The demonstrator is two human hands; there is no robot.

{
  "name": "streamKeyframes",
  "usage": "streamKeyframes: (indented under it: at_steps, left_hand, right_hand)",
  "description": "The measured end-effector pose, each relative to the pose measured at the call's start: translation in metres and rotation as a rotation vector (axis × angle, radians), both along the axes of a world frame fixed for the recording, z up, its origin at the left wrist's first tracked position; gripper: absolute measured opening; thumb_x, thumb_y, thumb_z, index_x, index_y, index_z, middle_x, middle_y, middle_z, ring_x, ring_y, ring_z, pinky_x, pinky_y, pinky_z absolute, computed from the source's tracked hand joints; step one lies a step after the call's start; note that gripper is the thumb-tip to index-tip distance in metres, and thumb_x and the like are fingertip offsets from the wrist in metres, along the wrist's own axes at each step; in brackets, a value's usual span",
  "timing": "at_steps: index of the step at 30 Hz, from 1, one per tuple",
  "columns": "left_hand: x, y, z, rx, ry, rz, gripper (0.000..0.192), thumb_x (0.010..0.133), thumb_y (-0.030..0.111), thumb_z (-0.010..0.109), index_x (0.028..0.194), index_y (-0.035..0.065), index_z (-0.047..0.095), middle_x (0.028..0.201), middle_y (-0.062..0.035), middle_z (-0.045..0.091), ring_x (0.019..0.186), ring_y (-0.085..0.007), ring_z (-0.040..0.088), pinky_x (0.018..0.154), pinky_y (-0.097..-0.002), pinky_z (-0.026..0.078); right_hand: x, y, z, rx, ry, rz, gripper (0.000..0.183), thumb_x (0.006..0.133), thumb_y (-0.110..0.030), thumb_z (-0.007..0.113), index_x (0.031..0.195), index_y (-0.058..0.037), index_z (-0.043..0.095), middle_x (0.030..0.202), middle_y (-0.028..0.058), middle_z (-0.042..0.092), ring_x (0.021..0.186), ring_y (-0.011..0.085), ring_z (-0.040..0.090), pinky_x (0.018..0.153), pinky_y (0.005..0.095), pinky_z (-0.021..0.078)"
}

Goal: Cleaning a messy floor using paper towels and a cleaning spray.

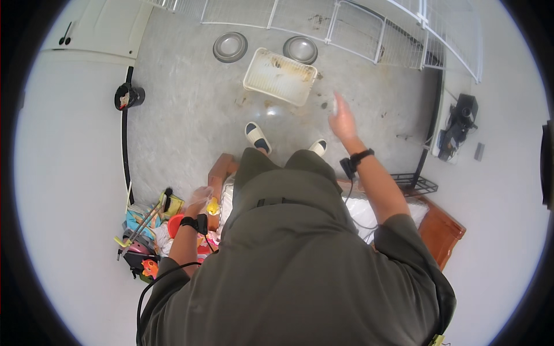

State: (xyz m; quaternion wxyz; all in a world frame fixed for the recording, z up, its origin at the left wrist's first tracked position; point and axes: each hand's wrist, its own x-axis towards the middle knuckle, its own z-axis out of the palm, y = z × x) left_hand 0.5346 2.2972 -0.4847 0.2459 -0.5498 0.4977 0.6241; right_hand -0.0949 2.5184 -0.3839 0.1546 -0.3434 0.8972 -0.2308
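My right hand is raised over the floor, to the right of a shallow white plastic tray with ribs and brown stains. A small white patch shows along the inner side of this hand; it is too blurred to name. Low at the left is my left hand, beside a brown wooden post. Thin clear plastic film lies about its fingers, and whether it is worn or held is unclear. Close to that hand are a yellow toy and a red plastic item.
Two metal bowls stand beyond the tray, near a white wire pen fence. A black bin stands by the left wall. Toys and a folded stroller-like frame crowd the lower left. Dark droppings-like spots mark the concrete floor.
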Motion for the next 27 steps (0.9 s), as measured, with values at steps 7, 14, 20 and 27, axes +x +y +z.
streamKeyframes:
  at_steps: [7,14,20,27]
  left_hand:
    - [0.025,0.013,0.041,0.040,-0.044,0.384,0.014,0.100,0.021,0.059,0.098,0.0072,0.059,0.077,0.0001,0.055,0.061,-0.0092,0.050,0.053,-0.0247,0.039]
    - [0.047,0.074,0.075,0.129,-0.037,0.559,0.014,0.102,0.020,0.056,0.092,0.0105,0.058,0.072,0.0032,0.052,0.057,-0.0086,0.050,0.049,-0.0250,0.039]
    - [0.058,0.143,0.108,-0.340,0.003,-0.302,0.018,0.094,0.023,0.057,0.104,0.0095,0.065,0.096,-0.0136,0.069,0.092,-0.0356,0.067,0.080,-0.0439,0.053]
    - [0.103,0.164,0.107,-0.613,0.016,-0.940,0.021,0.086,0.012,0.062,0.106,0.0072,0.065,0.099,-0.0187,0.068,0.095,-0.0387,0.067,0.082,-0.0464,0.053]
  right_hand:
    - [-0.013,-0.105,0.004,0.033,0.109,0.103,0.075,0.085,-0.008,0.062,0.152,-0.0276,0.035,0.114,0.0220,0.057,0.096,0.0457,0.065,0.082,0.0564,0.0544]
    - [-0.024,-0.163,-0.012,0.049,0.117,0.198,0.069,0.087,-0.008,0.058,0.149,-0.0300,0.038,0.122,0.0221,0.055,0.093,0.0464,0.066,0.082,0.0554,0.0551]
    - [-0.054,-0.182,-0.039,0.059,0.120,0.146,0.061,0.089,-0.008,0.054,0.146,-0.0267,0.041,0.120,0.0223,0.055,0.093,0.0461,0.066,0.081,0.0553,0.0548]
    - [-0.070,-0.130,-0.049,-0.023,0.088,0.135,0.058,0.088,-0.009,0.056,0.144,-0.0230,0.045,0.116,0.0226,0.057,0.093,0.0455,0.066,0.080,0.0561,0.0545]
